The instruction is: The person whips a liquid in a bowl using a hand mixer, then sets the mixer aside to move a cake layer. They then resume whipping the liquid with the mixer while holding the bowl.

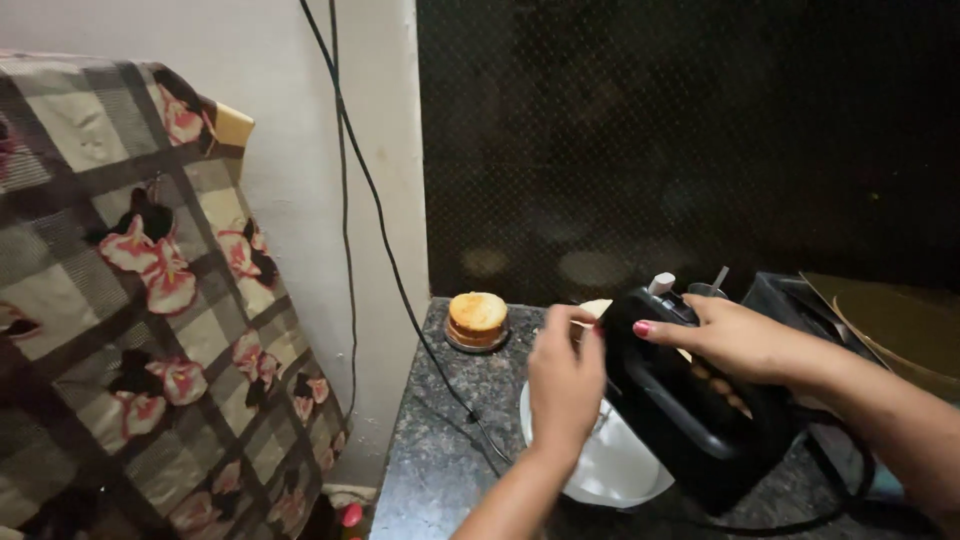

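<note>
Black plastic makes up the hand mixer (690, 400) you are handling; it is a bulky, glossy body tilted over the white bowl (610, 465) at the near middle of the counter (450, 440). Your right hand (730, 335) lies across the mixer's top, fingers spread over the casing, holding it. Your left hand (565, 375) is at the mixer's front end above the bowl; its grip is turned away from you, so you cannot tell whether it is wide or narrow. A black cord (375, 210) runs down the pale wall to the speckled dark counter beside the bowl. Further back, near the wall, a small round golden cake (477, 318) sits on a plate. At far left hangs a checked cloth with pink flowers (140, 290).
</note>
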